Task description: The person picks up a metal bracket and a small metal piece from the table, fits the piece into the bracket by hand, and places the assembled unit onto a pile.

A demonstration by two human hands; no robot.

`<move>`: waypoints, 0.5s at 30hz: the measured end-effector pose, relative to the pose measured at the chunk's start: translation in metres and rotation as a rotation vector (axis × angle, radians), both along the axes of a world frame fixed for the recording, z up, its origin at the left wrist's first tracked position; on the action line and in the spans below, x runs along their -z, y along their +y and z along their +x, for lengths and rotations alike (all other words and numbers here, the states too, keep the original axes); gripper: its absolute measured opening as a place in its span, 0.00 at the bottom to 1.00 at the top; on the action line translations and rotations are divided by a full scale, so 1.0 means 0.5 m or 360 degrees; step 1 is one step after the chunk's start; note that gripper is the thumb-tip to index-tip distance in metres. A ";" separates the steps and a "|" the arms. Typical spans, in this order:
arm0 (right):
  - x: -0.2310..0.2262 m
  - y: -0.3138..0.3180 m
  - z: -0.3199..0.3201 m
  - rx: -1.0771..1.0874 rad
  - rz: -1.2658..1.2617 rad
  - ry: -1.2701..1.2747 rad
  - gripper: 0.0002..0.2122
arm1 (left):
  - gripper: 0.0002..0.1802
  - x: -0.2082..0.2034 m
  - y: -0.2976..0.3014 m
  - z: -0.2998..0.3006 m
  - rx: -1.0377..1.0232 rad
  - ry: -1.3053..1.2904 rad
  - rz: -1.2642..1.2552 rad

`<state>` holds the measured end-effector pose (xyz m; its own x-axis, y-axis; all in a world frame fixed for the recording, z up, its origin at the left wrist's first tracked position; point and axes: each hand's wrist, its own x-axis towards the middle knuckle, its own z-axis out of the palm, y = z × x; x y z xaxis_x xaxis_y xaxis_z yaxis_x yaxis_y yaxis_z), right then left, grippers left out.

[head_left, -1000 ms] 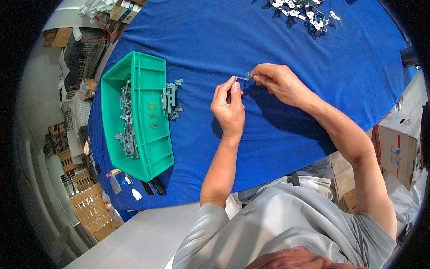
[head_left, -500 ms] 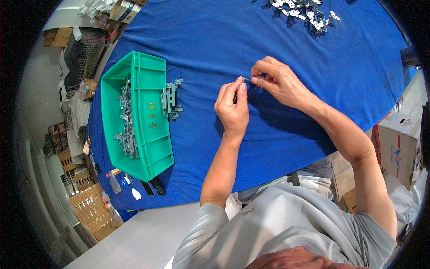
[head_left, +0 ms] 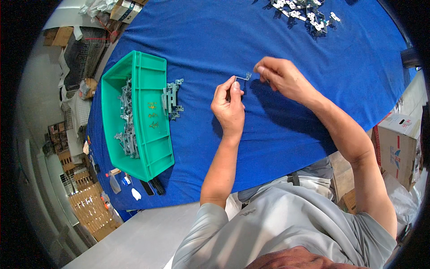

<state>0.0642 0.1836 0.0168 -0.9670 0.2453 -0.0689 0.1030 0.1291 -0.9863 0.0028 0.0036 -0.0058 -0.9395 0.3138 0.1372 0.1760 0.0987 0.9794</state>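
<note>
My left hand pinches a small bent metal bracket between thumb and fingers above the blue cloth. The bracket's silvery end juts out to the right; the rest is hidden in the fingers. Just right of that end, my right hand is closed with its fingertips together, apart from the bracket. Whatever those fingertips may hold is too small to make out. Left of both hands, similar metal brackets lie side by side against a green plastic bin. Small brass-coloured pieces rest on the bin's near side.
More metal brackets fill the green bin. A loose pile of metal parts lies at the table's far edge. Blue cloth covers the table. A cardboard box stands at the right, beyond the table edge.
My right hand has come away from the bracket, a little to the right. My left hand has shifted slightly left, and more of the bracket's end shows.
</note>
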 end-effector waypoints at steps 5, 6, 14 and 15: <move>-0.001 -0.015 0.004 -0.0205 0.0074 -0.0006 0.11 | 0.11 -0.001 0.004 0.002 0.0005 0.0080 0.0013; -0.004 -0.017 0.004 -0.0206 0.0074 -0.0006 0.11 | 0.11 0.001 0.005 0.002 0.0006 0.0104 0.0003; -0.006 -0.015 0.003 -0.0138 0.0079 -0.0048 0.09 | 0.11 0.013 -0.003 -0.006 0.0036 0.0205 -0.0077; -0.004 -0.014 0.004 -0.0136 0.0080 -0.0048 0.09 | 0.11 0.014 -0.002 -0.007 0.0042 0.0267 -0.0096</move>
<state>0.0661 0.1765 0.0189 -0.9822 0.1658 -0.0882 0.1193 0.1881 -0.9749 -0.0007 0.0027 -0.0129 -0.8965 0.3501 0.2713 0.3395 0.1496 0.9286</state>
